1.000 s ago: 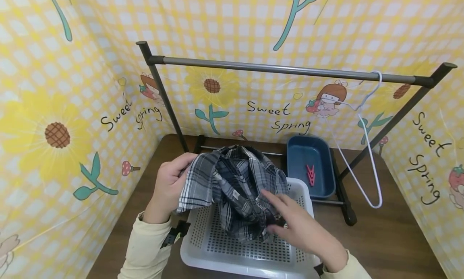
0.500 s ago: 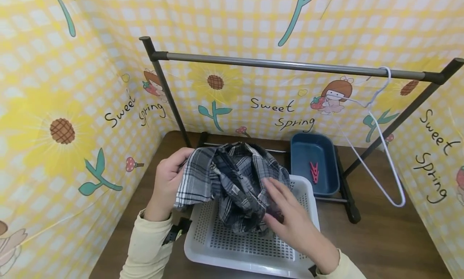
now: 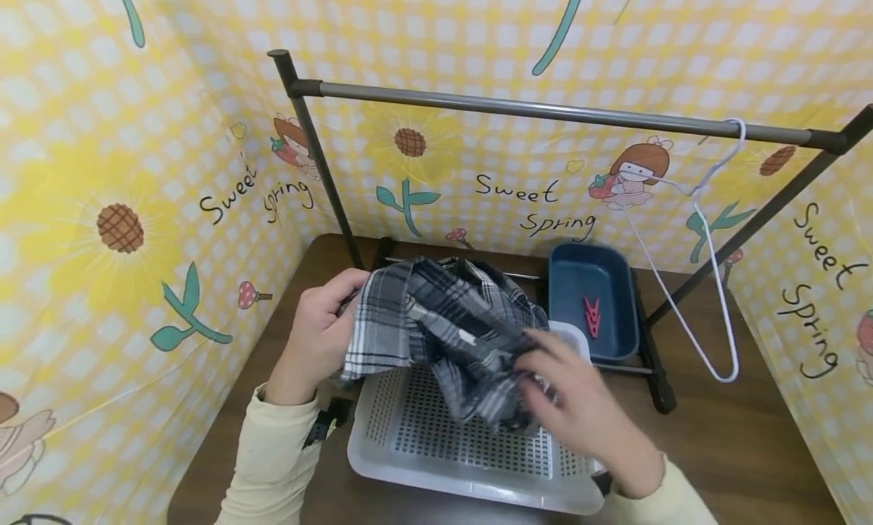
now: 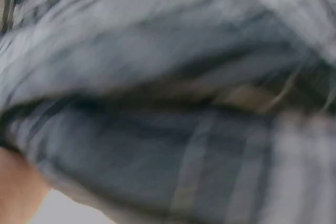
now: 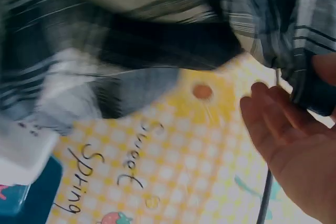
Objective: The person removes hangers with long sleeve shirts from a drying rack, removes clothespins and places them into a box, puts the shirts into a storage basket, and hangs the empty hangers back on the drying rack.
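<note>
A grey, black and white plaid shirt (image 3: pixel 443 320) hangs bunched between both hands above a white perforated basket (image 3: pixel 409 476). My left hand (image 3: pixel 317 343) grips its left side, where a white-striped flap droops down. At its right side my right hand (image 3: pixel 580 396) pinches a dark edge of the cloth. From the right wrist view, thumb and fingers of the right hand (image 5: pixel 294 145) lie on either side of the shirt fabric (image 5: pixel 315 19). Blurred shirt cloth (image 4: pixel 157 156) fills the left wrist view, hiding most of the left fingers.
Behind the basket stands a rack with a metal rail (image 3: pixel 518 104). A white hanger (image 3: pixel 716 282) hangs at its right end. A blue tray (image 3: pixel 562 275) holding a pink clothespin (image 3: pixel 592 317) is at the right of the brown table (image 3: pixel 743 449).
My right hand's fingers, straighter before, now close around the shirt's right edge. The folds have shifted and stretched toward the right. The left hand keeps its hold, and the head view has tilted slightly.
</note>
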Demonstrator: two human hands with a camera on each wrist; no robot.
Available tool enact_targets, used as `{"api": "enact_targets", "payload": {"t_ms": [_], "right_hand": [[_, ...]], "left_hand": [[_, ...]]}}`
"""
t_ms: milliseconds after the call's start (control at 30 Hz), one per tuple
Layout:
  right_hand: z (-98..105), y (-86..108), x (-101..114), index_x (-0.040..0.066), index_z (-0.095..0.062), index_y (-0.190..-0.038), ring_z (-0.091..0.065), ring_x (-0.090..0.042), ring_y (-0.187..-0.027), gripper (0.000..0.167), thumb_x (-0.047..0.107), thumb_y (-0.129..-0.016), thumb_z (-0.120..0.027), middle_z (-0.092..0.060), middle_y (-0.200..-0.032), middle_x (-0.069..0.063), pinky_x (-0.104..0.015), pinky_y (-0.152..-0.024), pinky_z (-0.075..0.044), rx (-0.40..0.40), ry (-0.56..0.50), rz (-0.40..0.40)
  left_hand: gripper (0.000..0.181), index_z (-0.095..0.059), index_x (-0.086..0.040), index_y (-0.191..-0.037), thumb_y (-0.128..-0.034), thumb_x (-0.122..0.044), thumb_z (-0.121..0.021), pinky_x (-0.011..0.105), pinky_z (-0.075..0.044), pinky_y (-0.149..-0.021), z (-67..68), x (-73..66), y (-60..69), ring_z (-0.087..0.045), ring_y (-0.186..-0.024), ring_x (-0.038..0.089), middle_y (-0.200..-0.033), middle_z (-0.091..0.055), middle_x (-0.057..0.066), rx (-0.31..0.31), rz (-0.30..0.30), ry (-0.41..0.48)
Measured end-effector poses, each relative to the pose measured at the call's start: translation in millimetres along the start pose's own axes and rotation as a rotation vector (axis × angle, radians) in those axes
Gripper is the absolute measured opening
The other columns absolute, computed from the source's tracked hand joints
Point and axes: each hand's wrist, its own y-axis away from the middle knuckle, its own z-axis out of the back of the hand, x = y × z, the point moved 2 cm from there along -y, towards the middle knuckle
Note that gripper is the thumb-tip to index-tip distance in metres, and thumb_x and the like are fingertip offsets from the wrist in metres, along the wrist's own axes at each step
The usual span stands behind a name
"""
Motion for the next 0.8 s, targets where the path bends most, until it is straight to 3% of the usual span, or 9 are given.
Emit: {"api": "enact_targets", "payload": {"t_ms": [100,167,233,300,400,500,567,667,800], "right_hand": [[27,-11.2,-3,0.003,-0.066,-0.096,-0.063,-0.027,-0.106,0.021,-0.004,-0.077,-0.061,-0.063,-0.124,-0.021,-0.032,-0.09,-0.052,-0.109,-0.212,-0.039],[41,-18.9,-3,-0.003,-0.065,-0.095,-0.062,-0.027,-0.108,0.023,-0.013,-0.075,-0.057,-0.063,-0.122,-0.024,-0.027,-0.09,-0.05,-0.173,-0.385,-0.019],[51,-26.2,-2,-0.009,-0.064,-0.096,-0.06,-0.027,-0.111,0.027,-0.02,-0.074,-0.052,-0.062,-0.123,-0.026,-0.027,-0.09,-0.05,-0.21,-0.523,0.004],[58,-32.6,-1,-0.013,-0.062,-0.098,-0.059,-0.03,-0.113,0.03,-0.024,-0.074,-0.049,-0.061,-0.124,-0.026,-0.027,-0.089,-0.051,-0.229,-0.624,0.016],[63,-38.7,0,-0.015,-0.062,-0.099,-0.059,-0.031,-0.114,0.029,-0.025,-0.076,-0.049,-0.063,-0.122,-0.025,-0.027,-0.088,-0.051,-0.247,-0.642,0.004],[66,-40.2,2,-0.014,-0.063,-0.1,-0.06,-0.029,-0.111,0.024,-0.023,-0.081,-0.053,-0.065,-0.119,-0.022,-0.026,-0.088,-0.051,-0.232,-0.59,-0.042],[67,-39.8,2,-0.013,-0.064,-0.101,-0.06,-0.027,-0.11,0.019,-0.021,-0.085,-0.056,-0.066,-0.118,-0.019,-0.025,-0.089,-0.051,-0.221,-0.548,-0.07],[68,-40.7,2,-0.013,-0.065,-0.1,-0.06,-0.027,-0.109,0.015,-0.018,-0.089,-0.057,-0.067,-0.115,-0.018,-0.026,-0.089,-0.051,-0.22,-0.533,-0.085],[71,-46.7,2,-0.014,-0.065,-0.1,-0.059,-0.032,-0.113,0.017,-0.019,-0.089,-0.053,-0.067,-0.116,-0.021,-0.028,-0.089,-0.05,-0.221,-0.584,-0.083]], "left_hand": [[0.019,-0.069,-0.005,-0.099,-0.0948,0.01,-0.058,0.025,-0.049,-0.061,0.3,2.4,1.7,-0.06,-0.068,0.012,-0.085,-0.067,0.0,0.132,0.093,-0.028],[0.019,-0.066,-0.009,-0.108,-0.0963,0.005,-0.061,0.027,-0.049,-0.065,-2.9,2.8,3.5,-0.06,-0.075,0.015,-0.094,-0.066,-0.001,0.224,0.172,-0.036],[0.031,-0.06,-0.011,-0.124,-0.0968,0.004,-0.061,0.031,-0.052,-0.075,-9.0,0.5,4.9,-0.062,-0.087,0.017,-0.109,-0.065,0.001,0.295,0.235,-0.022],[0.05,-0.049,-0.013,-0.139,-0.0952,0.008,-0.058,0.035,-0.051,-0.086,-16.5,-3.9,5.4,-0.061,-0.106,0.02,-0.127,-0.06,0.004,0.338,0.245,-0.018],[0.074,-0.036,-0.02,-0.153,-0.0893,0.015,-0.049,0.037,-0.046,-0.098,-25.2,-14.1,5.7,-0.055,-0.121,0.02,-0.148,-0.046,0.003,0.381,0.206,-0.02],[0.082,-0.038,-0.021,-0.155,-0.0821,0.017,-0.043,0.038,-0.039,-0.107,-28.6,-27.0,6.4,-0.047,-0.133,0.021,-0.156,-0.038,-0.001,0.408,0.136,-0.056],[0.082,-0.044,-0.021,-0.153,-0.0795,0.016,-0.042,0.036,-0.038,-0.106,-29.0,-36.0,7.9,-0.041,-0.139,0.022,-0.159,-0.034,-0.002,0.448,0.103,-0.08],[0.065,-0.054,-0.024,-0.144,-0.0881,0.007,-0.049,0.04,-0.042,-0.101,-30.0,-47.1,10.7,-0.034,-0.144,0.023,-0.164,-0.023,-0.003,0.537,0.087,-0.134],[0.034,-0.064,-0.026,-0.132,-0.0986,-0.021,-0.064,0.047,-0.044,-0.101,-31.2,-53.8,14.2,-0.039,-0.141,0.026,-0.166,-0.015,-0.002,0.646,0.153,-0.284]]}}
